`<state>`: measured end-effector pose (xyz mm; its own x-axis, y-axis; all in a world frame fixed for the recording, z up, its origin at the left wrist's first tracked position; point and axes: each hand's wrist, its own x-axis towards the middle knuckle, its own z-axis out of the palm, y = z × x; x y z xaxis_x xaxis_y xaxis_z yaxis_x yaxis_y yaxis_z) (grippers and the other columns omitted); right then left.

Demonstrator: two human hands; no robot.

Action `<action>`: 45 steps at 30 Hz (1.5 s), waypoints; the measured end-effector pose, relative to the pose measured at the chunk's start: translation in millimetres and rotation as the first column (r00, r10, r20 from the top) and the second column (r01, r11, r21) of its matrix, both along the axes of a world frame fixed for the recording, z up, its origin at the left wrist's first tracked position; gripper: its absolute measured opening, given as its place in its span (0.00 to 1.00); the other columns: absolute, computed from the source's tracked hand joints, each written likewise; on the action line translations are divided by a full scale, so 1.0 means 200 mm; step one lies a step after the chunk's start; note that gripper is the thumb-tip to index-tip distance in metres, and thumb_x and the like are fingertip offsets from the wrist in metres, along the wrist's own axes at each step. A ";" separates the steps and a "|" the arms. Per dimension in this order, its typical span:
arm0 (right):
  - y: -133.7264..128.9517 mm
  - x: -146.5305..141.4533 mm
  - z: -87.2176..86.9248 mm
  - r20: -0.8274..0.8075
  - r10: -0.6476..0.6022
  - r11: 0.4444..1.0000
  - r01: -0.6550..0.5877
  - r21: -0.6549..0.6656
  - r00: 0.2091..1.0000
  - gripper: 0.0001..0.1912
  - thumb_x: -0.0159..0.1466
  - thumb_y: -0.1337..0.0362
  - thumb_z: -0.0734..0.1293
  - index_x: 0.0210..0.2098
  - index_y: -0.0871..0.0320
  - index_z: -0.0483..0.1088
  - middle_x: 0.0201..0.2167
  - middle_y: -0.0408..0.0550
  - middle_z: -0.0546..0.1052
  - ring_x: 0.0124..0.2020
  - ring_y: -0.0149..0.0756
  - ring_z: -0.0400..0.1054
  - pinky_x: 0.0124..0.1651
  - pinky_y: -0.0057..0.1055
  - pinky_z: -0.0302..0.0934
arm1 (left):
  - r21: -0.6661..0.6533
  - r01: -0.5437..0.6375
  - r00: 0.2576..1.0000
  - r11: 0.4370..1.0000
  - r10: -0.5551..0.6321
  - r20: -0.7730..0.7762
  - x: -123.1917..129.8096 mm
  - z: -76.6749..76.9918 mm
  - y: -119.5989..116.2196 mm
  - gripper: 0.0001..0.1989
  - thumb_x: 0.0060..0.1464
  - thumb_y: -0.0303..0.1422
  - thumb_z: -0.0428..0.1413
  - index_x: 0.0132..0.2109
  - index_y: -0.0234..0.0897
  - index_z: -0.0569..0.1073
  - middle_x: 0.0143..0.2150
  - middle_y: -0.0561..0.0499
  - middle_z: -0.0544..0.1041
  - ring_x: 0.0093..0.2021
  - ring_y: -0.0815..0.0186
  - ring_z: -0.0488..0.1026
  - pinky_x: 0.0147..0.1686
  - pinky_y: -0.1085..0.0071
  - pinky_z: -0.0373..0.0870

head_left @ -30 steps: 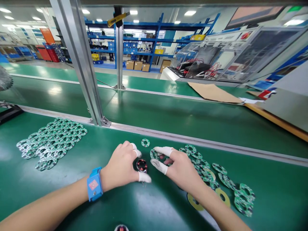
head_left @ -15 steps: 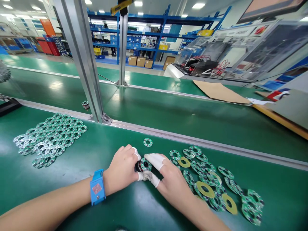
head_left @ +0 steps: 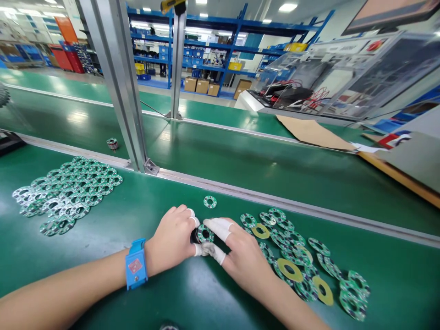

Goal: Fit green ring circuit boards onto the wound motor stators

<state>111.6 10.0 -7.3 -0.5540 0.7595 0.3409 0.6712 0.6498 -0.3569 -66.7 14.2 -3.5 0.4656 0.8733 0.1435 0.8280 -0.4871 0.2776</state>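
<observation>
left hand (head_left: 172, 234) pinching dark stator-like core (head_left: 194, 236), probably to steady it; right hand (head_left: 244, 256) pinching ring PCB (head_left: 210, 234) by its rim against that core, probably keeping it square; single loose ring board (head_left: 206, 202) just beyond both hands; PCB pile (head_left: 294, 256) beside right hand, likely for easy reach

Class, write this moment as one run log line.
Left hand: holds dark, mostly hidden part | Right hand: green ring-shaped circuit board, apparently against it
</observation>
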 end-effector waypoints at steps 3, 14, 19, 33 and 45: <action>-0.01 0.00 -0.01 0.031 -0.017 1.000 0.016 0.017 0.999 0.17 0.57 0.65 0.66 0.47 0.59 0.70 0.40 0.54 0.77 0.41 0.44 0.71 0.41 0.38 0.68 | -0.010 -0.006 1.000 1.000 0.006 -0.001 0.00 0.01 0.00 0.17 0.49 0.46 0.57 0.28 0.35 0.71 0.30 0.47 0.70 0.34 0.60 0.65 0.32 0.66 0.58; -0.01 0.01 -0.08 -0.075 -0.042 0.998 0.044 0.034 0.996 0.16 0.59 0.64 0.64 0.47 0.58 0.71 0.37 0.53 0.78 0.38 0.42 0.72 0.39 0.37 0.69 | -0.036 -0.022 1.000 0.999 0.022 -0.001 0.00 0.00 0.00 0.16 0.40 0.43 0.63 0.30 0.35 0.72 0.31 0.49 0.71 0.36 0.60 0.66 0.33 0.66 0.59; 0.00 -0.02 -0.06 -0.188 -0.058 0.993 0.038 -0.109 0.981 0.18 0.57 0.63 0.66 0.48 0.56 0.69 0.44 0.53 0.75 0.45 0.42 0.70 0.46 0.39 0.67 | -0.025 -0.017 1.000 1.000 0.017 -0.004 0.00 -0.01 0.00 0.15 0.40 0.41 0.64 0.29 0.35 0.71 0.31 0.50 0.71 0.35 0.61 0.66 0.32 0.67 0.59; -0.04 -0.06 0.03 -0.149 -0.067 0.952 0.019 -0.307 0.987 0.16 0.55 0.66 0.67 0.44 0.58 0.72 0.42 0.53 0.77 0.43 0.44 0.71 0.46 0.40 0.66 | -0.137 0.054 0.999 0.989 -0.053 0.014 -0.07 0.18 -0.07 0.20 0.37 0.39 0.66 0.37 0.33 0.71 0.35 0.48 0.70 0.38 0.60 0.66 0.38 0.67 0.63; -0.02 -0.05 0.07 -0.118 -0.076 0.936 0.030 -0.351 0.990 0.16 0.55 0.62 0.68 0.43 0.60 0.74 0.40 0.55 0.78 0.40 0.45 0.72 0.43 0.38 0.66 | -0.237 0.065 0.982 0.969 -0.020 0.190 -0.03 0.02 -0.04 0.07 0.46 0.31 0.62 0.29 0.33 0.72 0.30 0.51 0.68 0.35 0.65 0.64 0.33 0.73 0.60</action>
